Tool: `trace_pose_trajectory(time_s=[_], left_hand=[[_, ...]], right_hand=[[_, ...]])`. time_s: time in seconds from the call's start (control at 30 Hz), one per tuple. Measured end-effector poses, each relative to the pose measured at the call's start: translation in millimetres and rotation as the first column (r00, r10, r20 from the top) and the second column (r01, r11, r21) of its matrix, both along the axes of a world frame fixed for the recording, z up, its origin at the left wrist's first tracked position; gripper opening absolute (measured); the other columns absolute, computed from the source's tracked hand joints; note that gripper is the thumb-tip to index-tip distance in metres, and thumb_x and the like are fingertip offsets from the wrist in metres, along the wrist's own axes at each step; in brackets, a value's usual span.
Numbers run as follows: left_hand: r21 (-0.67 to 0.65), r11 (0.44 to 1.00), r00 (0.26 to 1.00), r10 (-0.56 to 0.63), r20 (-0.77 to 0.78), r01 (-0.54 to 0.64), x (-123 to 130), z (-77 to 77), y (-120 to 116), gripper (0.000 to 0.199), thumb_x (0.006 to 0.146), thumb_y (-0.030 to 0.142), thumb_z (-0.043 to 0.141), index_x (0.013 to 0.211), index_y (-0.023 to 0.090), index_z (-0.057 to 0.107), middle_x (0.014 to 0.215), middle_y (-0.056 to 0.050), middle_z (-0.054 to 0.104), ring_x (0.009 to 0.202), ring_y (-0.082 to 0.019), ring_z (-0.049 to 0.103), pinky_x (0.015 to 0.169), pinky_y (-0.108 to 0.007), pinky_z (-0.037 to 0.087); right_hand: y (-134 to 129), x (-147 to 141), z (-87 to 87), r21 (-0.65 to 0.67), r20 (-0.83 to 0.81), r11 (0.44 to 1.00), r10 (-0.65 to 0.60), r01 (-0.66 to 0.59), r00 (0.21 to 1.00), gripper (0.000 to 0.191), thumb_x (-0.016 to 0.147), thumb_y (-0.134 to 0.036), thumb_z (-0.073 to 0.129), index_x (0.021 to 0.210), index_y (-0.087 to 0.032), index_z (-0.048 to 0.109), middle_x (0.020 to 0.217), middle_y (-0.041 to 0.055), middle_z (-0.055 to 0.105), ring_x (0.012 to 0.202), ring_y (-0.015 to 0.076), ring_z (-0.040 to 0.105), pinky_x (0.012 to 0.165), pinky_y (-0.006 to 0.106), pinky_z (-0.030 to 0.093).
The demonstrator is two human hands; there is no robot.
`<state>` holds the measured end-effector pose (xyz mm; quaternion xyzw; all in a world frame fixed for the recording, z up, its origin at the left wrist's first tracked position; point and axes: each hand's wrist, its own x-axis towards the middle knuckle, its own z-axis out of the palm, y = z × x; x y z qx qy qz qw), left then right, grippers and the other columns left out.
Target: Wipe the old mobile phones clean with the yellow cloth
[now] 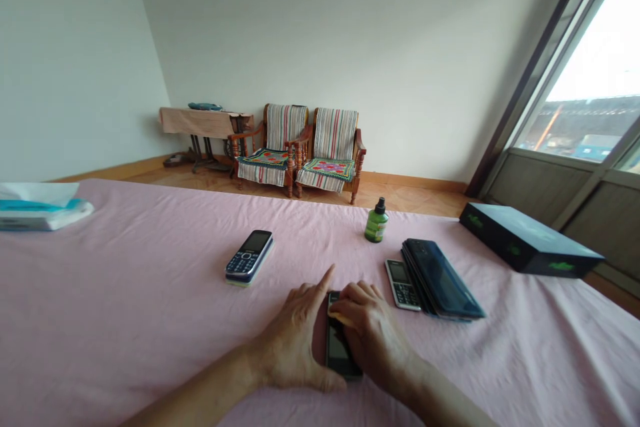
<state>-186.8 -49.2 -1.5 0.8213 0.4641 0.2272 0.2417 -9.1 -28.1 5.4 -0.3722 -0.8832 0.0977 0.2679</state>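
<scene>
A dark smartphone (339, 351) lies face up on the pink cloth, its screen partly hidden by my right hand (370, 327). That hand is closed on a small yellow cloth (341, 317) and presses it against the upper part of the screen. Along the phone's left side rests my left hand (293, 333), thumb and index finger spread wide. Its thumb reaches the phone's lower edge, and its index finger points up past the top left corner. The other left fingers lie on the table covering.
A keypad phone (249, 256) tops a small stack on the left. To the right are another keypad phone (403, 285), stacked smartphones (443, 280), a green spray bottle (376, 221) and a black box (530, 240). Tissues (43, 213) lie far left. Two chairs (330, 147) stand behind.
</scene>
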Motion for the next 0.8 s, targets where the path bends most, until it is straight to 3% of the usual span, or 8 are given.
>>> trace_pose_trajectory(time_s=[0.3,0.5,0.67,0.8], left_hand=[[0.017,1.0,1.0,0.018,-0.006,-0.018,1,1.0,-1,0.141,0.046,0.037,0.088,0.147,0.028,-0.01,0.144,-0.014,0.037,0.13,-0.038,0.034,0.108,-0.058,0.019],[0.021,1.0,1.0,-0.003,-0.007,0.003,1,0.7,1,0.136,0.049,0.042,0.084,0.148,0.025,-0.006,0.136,-0.013,0.045,0.121,-0.037,0.042,0.105,-0.057,0.026],[0.013,1.0,1.0,0.01,-0.003,-0.01,0,-1.4,0,0.133,0.051,0.046,0.084,0.148,0.027,-0.005,0.143,-0.013,0.038,0.128,-0.039,0.035,0.106,-0.06,0.021],[0.036,0.999,1.0,0.0,0.009,0.0,0,-2.7,1,0.133,0.052,0.047,0.084,0.148,0.028,-0.006,0.141,-0.013,0.04,0.126,-0.038,0.038,0.106,-0.059,0.023]], right_hand=[[6,3,3.4,0.023,0.022,1.0,-0.02,0.02,1.0,0.022,0.089,-0.007,0.054,0.093,-0.022,0.071,0.088,0.0054,0.062,0.084,0.0185,0.051,0.076,0.032,0.037],[-12,2,0.3,0.005,-0.05,0.998,0.055,-0.055,0.997,0.024,0.078,-0.001,0.062,0.086,-0.022,0.071,0.083,0.0026,0.061,0.081,0.0178,0.051,0.074,0.031,0.037],[1,2,-0.2,0.033,-0.027,0.999,0.005,-0.004,1.0,0.021,0.087,-0.008,0.055,0.091,-0.02,0.071,0.088,0.0065,0.061,0.083,0.0192,0.051,0.074,0.032,0.039],[3,1,0.4,0.026,-0.038,0.999,0.03,-0.029,0.999,0.023,0.085,-0.005,0.056,0.091,-0.021,0.072,0.087,0.0058,0.061,0.083,0.0193,0.051,0.076,0.033,0.039]])
